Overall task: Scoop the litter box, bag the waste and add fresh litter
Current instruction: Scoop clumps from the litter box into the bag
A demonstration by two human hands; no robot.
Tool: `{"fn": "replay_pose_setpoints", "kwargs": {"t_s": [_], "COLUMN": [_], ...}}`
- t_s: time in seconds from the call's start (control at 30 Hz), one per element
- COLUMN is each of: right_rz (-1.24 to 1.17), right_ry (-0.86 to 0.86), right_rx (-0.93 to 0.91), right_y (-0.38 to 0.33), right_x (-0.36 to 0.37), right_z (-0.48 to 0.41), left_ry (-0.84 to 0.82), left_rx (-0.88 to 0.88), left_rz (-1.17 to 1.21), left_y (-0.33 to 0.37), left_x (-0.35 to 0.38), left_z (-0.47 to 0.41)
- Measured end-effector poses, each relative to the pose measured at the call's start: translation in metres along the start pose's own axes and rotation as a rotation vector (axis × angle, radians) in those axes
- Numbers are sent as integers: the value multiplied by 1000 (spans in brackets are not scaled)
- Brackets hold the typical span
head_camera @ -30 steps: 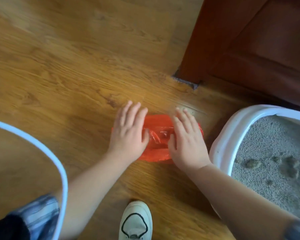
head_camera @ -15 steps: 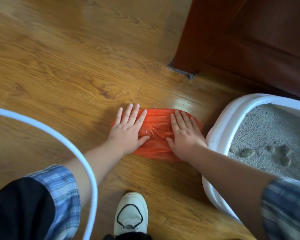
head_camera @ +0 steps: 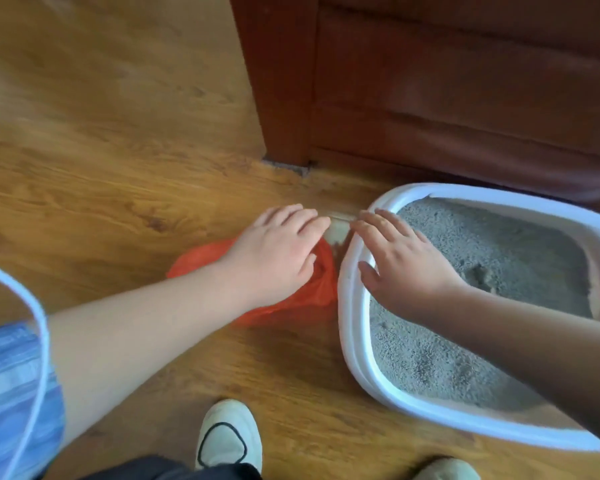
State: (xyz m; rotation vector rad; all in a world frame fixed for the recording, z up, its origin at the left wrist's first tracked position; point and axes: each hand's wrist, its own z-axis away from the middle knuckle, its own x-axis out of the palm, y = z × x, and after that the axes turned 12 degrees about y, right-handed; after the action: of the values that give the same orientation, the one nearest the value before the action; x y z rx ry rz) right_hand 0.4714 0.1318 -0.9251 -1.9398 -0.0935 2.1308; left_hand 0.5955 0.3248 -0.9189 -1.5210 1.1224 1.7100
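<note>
Litter box [head_camera: 347, 341] sits on the floor directly under your right hand [head_camera: 404, 271]. Its white rim passes beneath your palm, and the grey litter [head_camera: 520, 244] spreads out beyond your knuckles and wrist. That hand is wide, with the fingers straight and fanned. The view does not settle whether it rests on the rim or hovers just above it.

Your left hand [head_camera: 278, 249] is just as wide, laid flat on the orange bag [head_camera: 201, 263]. The bag lies crumpled on the wooden floor [head_camera: 118, 174] beneath the palm and shows past your wrist and below your thumb. On the thumb side, its edge comes up just beside the box's rim, perhaps touching it, so bag and box lie side by side, one under each hand.

Pressing the thin plastic down probably keeps it from sliding or curling while you ready it for opening. Keeping it close against the box should make each scoop a short carry.

No scoop shows. The litter looks unscooped, with a dent or clump just off the outer side of your right wrist, so I judge the work to be at its start.
</note>
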Motion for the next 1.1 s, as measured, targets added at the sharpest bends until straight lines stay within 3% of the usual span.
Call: {"fn": "replay_pose_setpoints", "kwargs": {"t_s": [0.23,0.53,0.67,0.77,0.93,1.1], "right_rz": [-103,-232,-400,-686,-883,-1219], "right_ry": [200,424,518,425,366,605], "right_rx": [399,1110,1522,1749,1837,1977], "right_y": [105,168,170,170,178,199], "right_x": [-16,-12,14,45,83,95], "right_z": [90,300,357,360,352,329], "left_ry": [-4,-281,-391,-499,-591,-645], "left_rx": [428,770,750,607,404,374], "left_rz": [-45,-74,-89,-64,75,116], "left_y": [121,293,343,361,371,356], "left_x": [2,53,86,102,115,114], "left_z": [-101,-133,-118,-104,-86,-80]}}
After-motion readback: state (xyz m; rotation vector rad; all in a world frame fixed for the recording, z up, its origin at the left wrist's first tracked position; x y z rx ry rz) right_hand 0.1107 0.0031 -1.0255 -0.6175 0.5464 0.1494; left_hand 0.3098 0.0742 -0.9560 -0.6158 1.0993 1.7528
